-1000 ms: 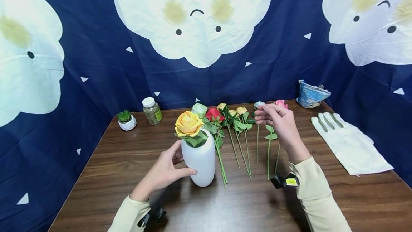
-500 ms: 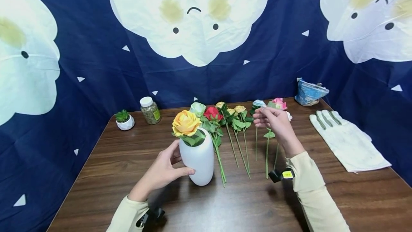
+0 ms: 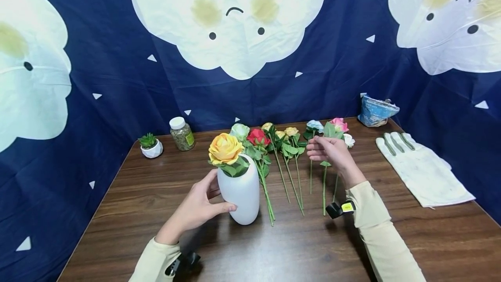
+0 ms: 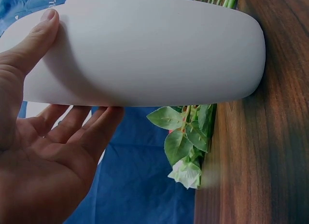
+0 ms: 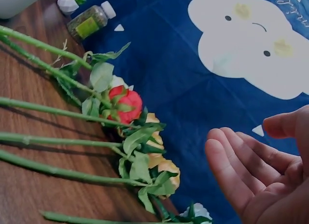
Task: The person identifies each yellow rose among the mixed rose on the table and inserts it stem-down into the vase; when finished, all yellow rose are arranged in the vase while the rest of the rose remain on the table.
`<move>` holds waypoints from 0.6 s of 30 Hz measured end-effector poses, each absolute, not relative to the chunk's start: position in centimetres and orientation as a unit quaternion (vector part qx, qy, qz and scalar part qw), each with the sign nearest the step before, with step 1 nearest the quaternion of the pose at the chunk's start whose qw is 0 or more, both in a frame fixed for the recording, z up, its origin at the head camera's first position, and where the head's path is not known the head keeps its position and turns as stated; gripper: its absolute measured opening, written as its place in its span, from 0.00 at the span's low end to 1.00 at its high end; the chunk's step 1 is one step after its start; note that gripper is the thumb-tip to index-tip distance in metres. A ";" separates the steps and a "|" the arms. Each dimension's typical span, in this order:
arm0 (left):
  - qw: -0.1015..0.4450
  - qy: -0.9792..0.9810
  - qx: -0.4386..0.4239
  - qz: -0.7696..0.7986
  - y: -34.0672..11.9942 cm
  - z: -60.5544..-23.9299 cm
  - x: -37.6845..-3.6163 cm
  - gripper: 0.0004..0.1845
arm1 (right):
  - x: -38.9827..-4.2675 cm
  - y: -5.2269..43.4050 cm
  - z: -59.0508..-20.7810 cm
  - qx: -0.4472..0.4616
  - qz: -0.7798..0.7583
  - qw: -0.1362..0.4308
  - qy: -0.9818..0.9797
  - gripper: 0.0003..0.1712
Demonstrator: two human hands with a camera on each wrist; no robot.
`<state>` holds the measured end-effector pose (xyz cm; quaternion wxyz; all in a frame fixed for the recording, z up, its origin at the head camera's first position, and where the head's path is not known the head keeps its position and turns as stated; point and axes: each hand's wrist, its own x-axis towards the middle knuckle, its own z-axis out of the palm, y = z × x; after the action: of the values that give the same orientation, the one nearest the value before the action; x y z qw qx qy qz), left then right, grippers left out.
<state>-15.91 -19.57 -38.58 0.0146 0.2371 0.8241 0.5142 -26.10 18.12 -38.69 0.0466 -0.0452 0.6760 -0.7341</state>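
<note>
My left hand [image 3: 197, 208] holds a white vase [image 3: 240, 197] standing on the table, thumb on its near side and fingers behind. The same vase [image 4: 159, 50] fills the left wrist view. A yellow rose [image 3: 225, 149] stands in its mouth, with the stem hidden inside. My right hand [image 3: 332, 153] hovers over the flowers at right, holding nothing. In the right wrist view, its fingers [image 5: 231, 166] are extended with the thumb apart. Near it lie a light-blue flower [image 3: 315, 125], a pink flower [image 3: 339, 124] and a white flower [image 3: 349, 140].
A red rose [image 3: 258, 137], a pale green flower [image 3: 239, 131] and several small yellow roses [image 3: 291, 131] lie right of the vase, stems forward. A potted succulent [image 3: 151, 146] and a jar [image 3: 182, 135] stand back left. Gloves [image 3: 424, 171] and a blue bag [image 3: 376, 111] are at right.
My right hand has lowered slightly toward me, uncovering the pink, white and blue flowers more. The left hand stays on the vase, and the whole view has shifted a little.
</note>
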 end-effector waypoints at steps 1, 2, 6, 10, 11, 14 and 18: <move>0.015 0.824 0.237 0.515 -19.6 -38.6 -15.9 0.42 | -26.2 18.2 -38.9 -0.047 -0.732 0.050 0.677 0.25; 0.015 0.823 0.238 0.516 -19.6 -38.6 -15.9 0.42 | -26.3 18.2 -39.1 -0.045 -0.731 0.055 0.679 0.25; 0.017 0.821 0.239 0.519 -19.6 -38.6 -15.9 0.42 | -26.3 17.9 -39.4 -0.019 -0.724 0.079 0.685 0.26; 0.020 0.819 0.238 0.522 -19.5 -38.5 -15.9 0.43 | -26.7 17.6 -40.3 0.007 -0.722 0.110 0.684 0.28; 0.021 0.818 0.237 0.523 -19.5 -38.4 -15.8 0.43 | -26.7 17.5 -40.5 0.011 -0.719 0.116 0.685 0.28; 0.022 0.818 0.235 0.524 -19.5 -38.4 -15.8 0.43 | -26.9 17.2 -41.1 0.026 -0.712 0.126 0.690 0.28; 0.021 0.820 0.232 0.522 -19.6 -38.4 -15.8 0.43 | -27.3 16.8 -42.0 0.038 -0.702 0.136 0.698 0.29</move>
<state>-15.80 -19.55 -38.38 0.0215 0.2322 0.8204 0.5221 -27.29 16.77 -41.99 0.1365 0.0383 0.6977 -0.7022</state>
